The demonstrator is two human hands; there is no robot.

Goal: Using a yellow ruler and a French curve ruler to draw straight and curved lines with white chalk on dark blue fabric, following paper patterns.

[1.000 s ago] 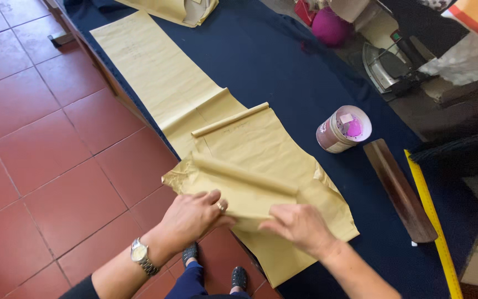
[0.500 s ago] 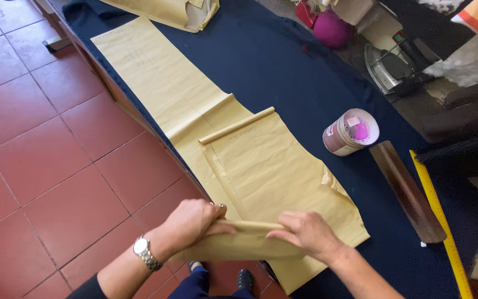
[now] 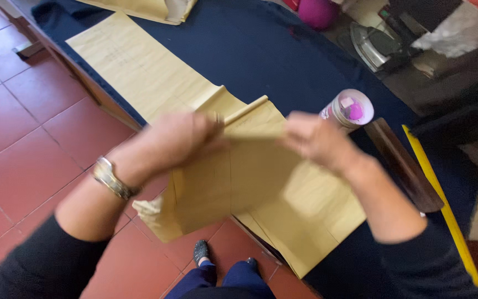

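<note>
Our left hand (image 3: 175,138) pinches the top edge of the folded brown paper (image 3: 239,182), fingers closed over it just where the fold begins — a wristwatch (image 3: 109,177) sits behind that grip. The sheet hangs down from the pinch, so its lower corner drops past the table edge toward the red floor tiles (image 3: 29,133). Across the fold, our right hand (image 3: 316,138) clamps the same top edge, keeping the crease taut between the two grips. Just beyond the right grip stands a pink-topped tube (image 3: 349,108) on the dark blue cloth (image 3: 261,55), with a yellow ruler (image 3: 443,205) further right.
</note>
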